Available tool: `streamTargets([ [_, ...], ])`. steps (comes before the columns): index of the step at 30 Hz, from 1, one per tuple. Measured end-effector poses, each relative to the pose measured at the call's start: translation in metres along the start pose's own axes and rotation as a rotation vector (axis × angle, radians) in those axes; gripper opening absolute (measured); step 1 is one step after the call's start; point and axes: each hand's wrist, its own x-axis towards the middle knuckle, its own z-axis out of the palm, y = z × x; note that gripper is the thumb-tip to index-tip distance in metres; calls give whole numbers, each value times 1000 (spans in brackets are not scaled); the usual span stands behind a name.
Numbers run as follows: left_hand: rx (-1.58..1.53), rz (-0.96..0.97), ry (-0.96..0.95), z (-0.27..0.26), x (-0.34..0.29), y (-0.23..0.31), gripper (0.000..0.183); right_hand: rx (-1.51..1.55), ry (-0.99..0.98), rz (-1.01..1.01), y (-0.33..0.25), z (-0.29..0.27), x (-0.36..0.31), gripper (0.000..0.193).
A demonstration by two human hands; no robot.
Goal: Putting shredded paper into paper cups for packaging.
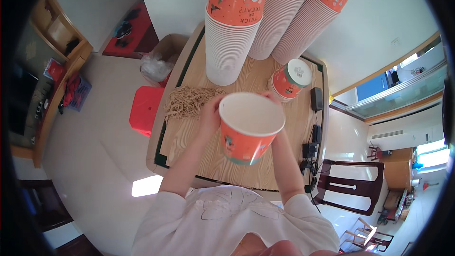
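Note:
Between my two hands is an orange paper bucket [249, 144] with a green base band, its open white mouth tilted up toward me. My left hand [210, 114] closes on its left side, with the fingers partly hidden behind the wall. On the far right side my right hand [273, 97] grips it too, mostly covered by the bucket. A heap of tan cord [189, 102] lies on the table just left of my left hand. Past my right hand stands a short stack of upside-down orange buckets [286, 80].
Tall stacks of nested upside-down buckets [232, 42] rise at the wooden table's [185, 149] far side. Black power adapters [316, 98] and cables line its right edge. A red stool [146, 111] and a lined bin [166, 57] stand left; a dark chair [348, 187] is at right.

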Motion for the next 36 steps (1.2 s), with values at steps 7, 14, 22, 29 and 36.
streamTargets([
  [7,-167,-519,-53,-16,-121,-157,20,174,-248,448,75,-34,-93,30],
  [14,292,-389,-260,-15,-157,-163,27,-641,-757,407,15,-64,-73,34],
  [22,160,-397,34,-39,-80,-171,13,-850,-456,212,59,-79,-60,23],
  [29,225,-289,254,-55,-32,-166,12,-872,-173,208,61,-61,-72,30],
  [36,608,-247,409,-32,12,-175,16,-857,-105,229,61,-62,-78,33],
])
